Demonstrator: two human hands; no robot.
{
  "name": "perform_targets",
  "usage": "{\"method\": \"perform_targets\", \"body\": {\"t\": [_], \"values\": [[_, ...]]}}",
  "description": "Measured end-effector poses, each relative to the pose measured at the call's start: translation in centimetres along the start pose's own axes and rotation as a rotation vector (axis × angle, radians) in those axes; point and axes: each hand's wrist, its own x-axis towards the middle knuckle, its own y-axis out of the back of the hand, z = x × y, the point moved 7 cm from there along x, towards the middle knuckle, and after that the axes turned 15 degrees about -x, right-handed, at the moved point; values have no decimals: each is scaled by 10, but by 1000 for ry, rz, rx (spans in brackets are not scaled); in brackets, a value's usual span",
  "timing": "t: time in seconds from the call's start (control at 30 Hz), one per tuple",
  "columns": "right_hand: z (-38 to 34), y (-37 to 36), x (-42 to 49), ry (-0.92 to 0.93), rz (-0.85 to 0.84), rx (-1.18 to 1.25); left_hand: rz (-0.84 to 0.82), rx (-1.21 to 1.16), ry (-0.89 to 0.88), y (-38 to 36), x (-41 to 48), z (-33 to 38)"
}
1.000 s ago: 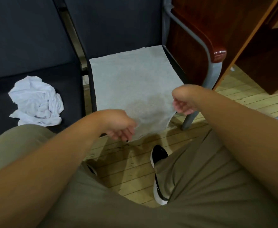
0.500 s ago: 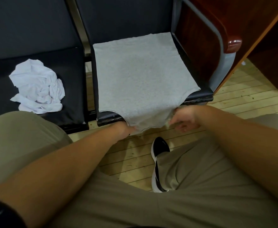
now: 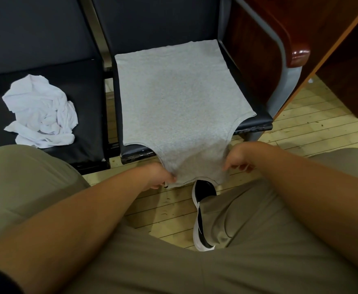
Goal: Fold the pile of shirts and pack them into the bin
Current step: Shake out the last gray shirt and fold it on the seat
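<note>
A grey sleeveless shirt [image 3: 174, 98] lies spread flat over the seat of a black chair [image 3: 256, 124], its shoulder end hanging off the front edge. My left hand [image 3: 159, 177] pinches the near left shoulder strap of the grey shirt. My right hand [image 3: 237, 160] grips the near right strap, fingers curled down. A crumpled white shirt [image 3: 42, 109] lies on the black seat [image 3: 84, 85] to the left. No bin is in view.
A wooden armrest [image 3: 299, 54] on a grey metal frame stands right of the chair, with a brown wooden desk [image 3: 347, 60] beyond it. Below are a pale plank floor [image 3: 313, 128], my khaki trouser legs and a black-and-white shoe [image 3: 201, 217].
The grey shirt, held up a second ago, now lies flat on the seat. Both hands lowered and pulled its near end over the front edge toward me.
</note>
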Motion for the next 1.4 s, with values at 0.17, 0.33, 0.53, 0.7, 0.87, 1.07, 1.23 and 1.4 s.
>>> {"method": "perform_targets", "body": {"t": [0.17, 0.33, 0.53, 0.7, 0.87, 1.07, 1.23, 1.4], "values": [[3, 0, -19, 12, -63, 49, -57, -213, 54, -6, -11, 2], [-4, 6, -41, 102, -76, 296, -173, -539, 101, -9, -29, 14], [-6, 31, -64, 123, -70, 621, -163, -725, 100, -8, -65, 44], [0, 61, -81, 81, -184, 887, -148, -913, 68, 12, -89, 87], [-15, 113, -82, 219, -265, 1301, -232, -1238, -2, 45, -104, 142], [-50, 181, -89, 314, -319, 1718, -241, -1493, -116, 94, -94, 197], [-80, 231, -68, 362, -308, 1821, -229, -1619, -138, 128, -74, 232], [-109, 273, -33, 395, -300, 1913, -154, -1705, -141, 159, -36, 260]]}}
